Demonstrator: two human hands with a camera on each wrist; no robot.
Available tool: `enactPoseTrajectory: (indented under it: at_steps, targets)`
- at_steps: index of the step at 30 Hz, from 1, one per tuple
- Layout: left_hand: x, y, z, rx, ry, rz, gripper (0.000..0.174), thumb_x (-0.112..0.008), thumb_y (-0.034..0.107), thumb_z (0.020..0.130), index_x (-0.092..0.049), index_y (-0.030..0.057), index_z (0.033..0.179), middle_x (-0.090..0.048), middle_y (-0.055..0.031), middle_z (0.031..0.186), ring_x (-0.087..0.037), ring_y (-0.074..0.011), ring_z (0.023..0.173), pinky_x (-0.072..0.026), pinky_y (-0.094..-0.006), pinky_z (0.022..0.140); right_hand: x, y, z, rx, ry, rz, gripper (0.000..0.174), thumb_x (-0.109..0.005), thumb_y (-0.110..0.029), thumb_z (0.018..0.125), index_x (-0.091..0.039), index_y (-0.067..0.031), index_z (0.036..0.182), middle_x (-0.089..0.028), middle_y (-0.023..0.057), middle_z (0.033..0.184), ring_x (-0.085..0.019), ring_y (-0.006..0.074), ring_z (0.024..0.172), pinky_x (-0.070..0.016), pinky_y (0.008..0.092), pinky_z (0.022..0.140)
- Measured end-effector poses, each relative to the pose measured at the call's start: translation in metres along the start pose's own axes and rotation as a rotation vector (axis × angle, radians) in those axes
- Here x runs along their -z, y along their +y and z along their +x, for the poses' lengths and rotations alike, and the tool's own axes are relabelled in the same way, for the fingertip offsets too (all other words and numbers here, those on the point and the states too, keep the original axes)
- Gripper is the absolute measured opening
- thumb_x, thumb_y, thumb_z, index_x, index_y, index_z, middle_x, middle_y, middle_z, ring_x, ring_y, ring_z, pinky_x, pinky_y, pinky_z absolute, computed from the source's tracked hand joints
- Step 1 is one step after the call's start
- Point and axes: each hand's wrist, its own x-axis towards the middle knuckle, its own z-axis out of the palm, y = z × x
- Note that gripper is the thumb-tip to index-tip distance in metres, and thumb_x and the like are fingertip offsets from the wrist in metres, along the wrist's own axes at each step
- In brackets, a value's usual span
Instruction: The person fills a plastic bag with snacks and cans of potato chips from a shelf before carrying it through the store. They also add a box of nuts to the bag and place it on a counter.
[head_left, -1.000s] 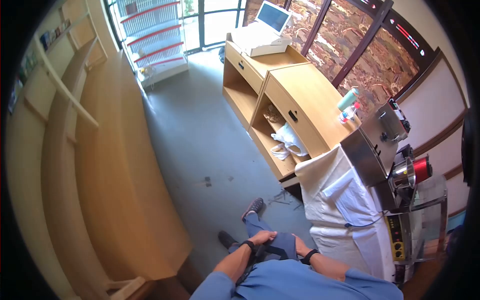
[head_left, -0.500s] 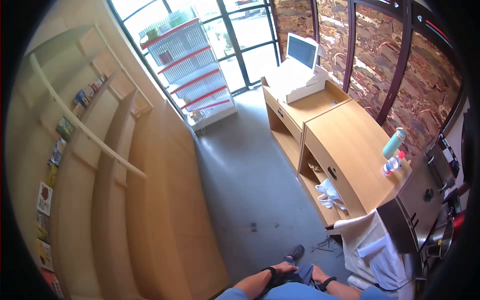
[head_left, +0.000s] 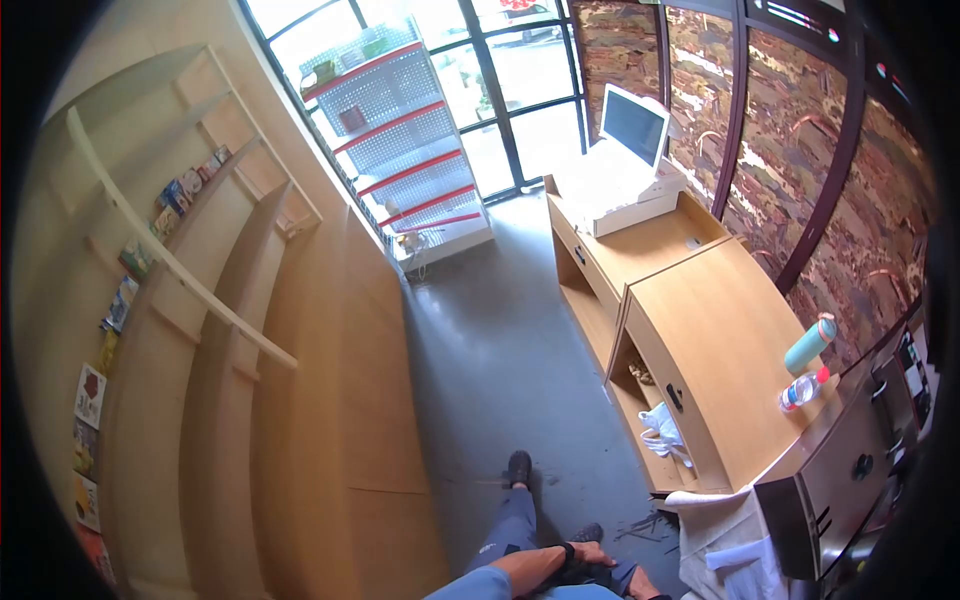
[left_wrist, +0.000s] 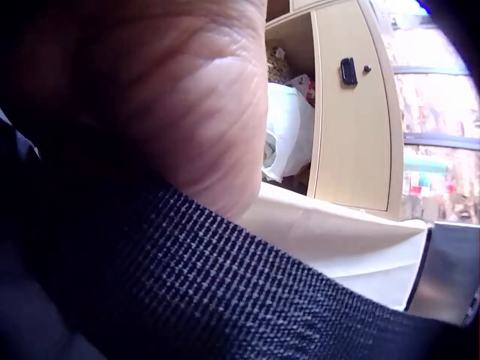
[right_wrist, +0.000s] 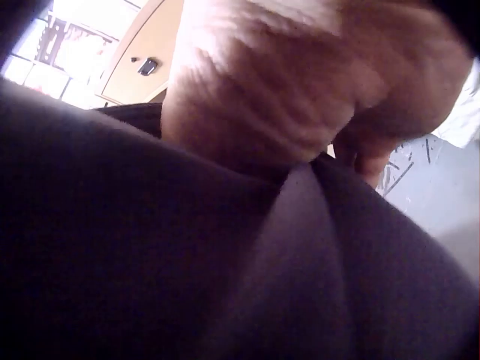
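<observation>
At the bottom of the head view, my left hand (head_left: 594,556) lies over the front of the dark blue trousers (head_left: 510,530), with a black band round its wrist. To its right, my right hand (head_left: 640,582) is low beside the thigh, partly cut off by the frame's edge. The left wrist view shows the heel of the left hand (left_wrist: 202,105) above the woven black strap (left_wrist: 225,277), its fingers hidden. In the right wrist view the right hand's palm (right_wrist: 255,90) rests against dark fabric (right_wrist: 187,247), fingers mostly hidden. No object shows in either hand.
Long wooden shelving (head_left: 330,430) runs along the left. To the right stand wooden cabinets (head_left: 700,330) bearing a white monitor (head_left: 635,125), a green flask (head_left: 810,343) and a plastic bottle (head_left: 803,390). Grey floor (head_left: 490,350) leads between them to a wire rack (head_left: 400,130). Dark strips (head_left: 645,525) lie by the cabinet.
The head view has tilted up and turned left, so the cabinets and rack sit further right and lower. One leg has stepped forward. Both hands stay low near the thighs.
</observation>
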Motion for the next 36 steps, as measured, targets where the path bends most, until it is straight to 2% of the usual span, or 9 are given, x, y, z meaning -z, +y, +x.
enactPoseTrajectory:
  at_steps: [2, 3, 6, 7, 9, 16, 26, 30, 36]
  targets:
    - [0.010, 0.010, 0.008, -0.111, -0.021, 0.082, 0.072, -0.066, 0.062, 0.088, -0.072, -0.0045, 0.114, -0.071, -0.0166, 0.113, -0.064, -0.0293, 0.107, -0.0480, -0.0438, 0.092, 0.021, 0.000, -0.002, -0.013, 0.016, -0.036, 0.039, -0.061, -0.035, 0.095, -0.070, -0.0068, 0.121, -0.072, 0.0143, 0.118, -0.069, 0.0324, 0.110, -0.0534, 0.0390, 0.093]
    - [0.015, 0.013, 0.019, -0.130, -0.019, 0.079, 0.072, -0.066, 0.062, 0.088, -0.072, -0.0045, 0.114, -0.071, -0.0166, 0.113, -0.064, -0.0293, 0.107, -0.0480, -0.0438, 0.092, 0.034, -0.001, 0.001, -0.015, 0.027, -0.056, 0.039, -0.061, -0.035, 0.095, -0.070, -0.0067, 0.121, -0.072, 0.0143, 0.118, -0.069, 0.0325, 0.110, -0.0534, 0.0391, 0.093]
    - [0.042, 0.029, 0.040, -0.152, -0.100, 0.435, 0.063, -0.069, 0.060, 0.087, -0.075, 0.0000, 0.107, -0.075, -0.0137, 0.101, -0.067, -0.0285, 0.097, -0.0491, -0.0421, 0.086, 0.074, -0.015, 0.026, -0.012, 0.086, -0.105, 0.039, -0.062, -0.035, 0.095, -0.070, -0.0067, 0.121, -0.072, 0.0143, 0.118, -0.069, 0.0328, 0.110, -0.0534, 0.0393, 0.093]
    - [0.053, 0.036, 0.044, -0.170, -0.096, 0.449, 0.063, -0.069, 0.060, 0.087, -0.075, 0.0000, 0.107, -0.075, -0.0137, 0.101, -0.067, -0.0285, 0.097, -0.0491, -0.0421, 0.086, 0.088, -0.021, 0.037, -0.011, 0.113, -0.119, 0.039, -0.062, -0.035, 0.095, -0.070, -0.0066, 0.121, -0.072, 0.0143, 0.118, -0.069, 0.0329, 0.110, -0.0534, 0.0393, 0.093]
    - [0.072, 0.045, 0.045, -0.292, -0.169, 0.495, 0.042, -0.062, 0.038, 0.090, -0.074, 0.0031, 0.110, -0.073, -0.0206, 0.113, -0.068, -0.0356, 0.108, -0.0514, -0.0450, 0.096, 0.116, -0.038, 0.062, -0.011, 0.176, -0.141, 0.039, -0.062, -0.034, 0.095, -0.070, -0.0066, 0.121, -0.072, 0.0143, 0.118, -0.069, 0.0331, 0.110, -0.0534, 0.0394, 0.093]
    - [0.194, 0.068, 0.045, -0.420, -0.174, 0.641, 0.041, -0.064, 0.036, 0.089, -0.073, 0.0056, 0.113, -0.072, -0.0216, 0.115, -0.067, -0.0365, 0.110, -0.0510, -0.0482, 0.096, 0.187, -0.108, 0.152, -0.048, 0.358, -0.191, 0.039, -0.062, -0.034, 0.094, -0.069, -0.0064, 0.121, -0.072, 0.0143, 0.118, -0.069, 0.0337, 0.109, -0.0535, 0.0399, 0.093]
    - [0.267, 0.097, 0.050, -0.510, -0.152, 0.767, 0.041, -0.067, 0.033, 0.087, -0.072, 0.0097, 0.120, -0.071, -0.0231, 0.118, -0.066, -0.0380, 0.114, -0.0502, -0.0534, 0.096, 0.228, -0.146, 0.214, -0.045, 0.501, -0.211, 0.038, -0.062, -0.033, 0.094, -0.069, -0.0062, 0.120, -0.072, 0.0143, 0.118, -0.069, 0.0346, 0.109, -0.0536, 0.0405, 0.092]
    - [0.269, 0.126, 0.071, -0.550, -0.129, 0.800, 0.042, -0.069, 0.032, 0.086, -0.071, 0.0114, 0.122, -0.070, -0.0238, 0.119, -0.065, -0.0387, 0.116, -0.0500, -0.0555, 0.096, 0.257, -0.138, 0.212, -0.037, 0.543, -0.233, 0.038, -0.063, -0.032, 0.094, -0.069, -0.0061, 0.120, -0.071, 0.0143, 0.118, -0.069, 0.0349, 0.108, -0.0536, 0.0407, 0.092]
    - [0.230, 0.092, 0.111, -0.527, -0.225, 0.882, 0.044, -0.071, 0.031, 0.085, -0.071, 0.0135, 0.125, -0.070, -0.0245, 0.121, -0.064, -0.0394, 0.118, -0.0496, -0.0581, 0.096, 0.209, -0.120, 0.189, -0.078, 0.631, -0.131, 0.037, -0.063, -0.031, 0.093, -0.069, -0.0059, 0.120, -0.071, 0.0143, 0.118, -0.069, 0.0354, 0.108, -0.0537, 0.0411, 0.092]
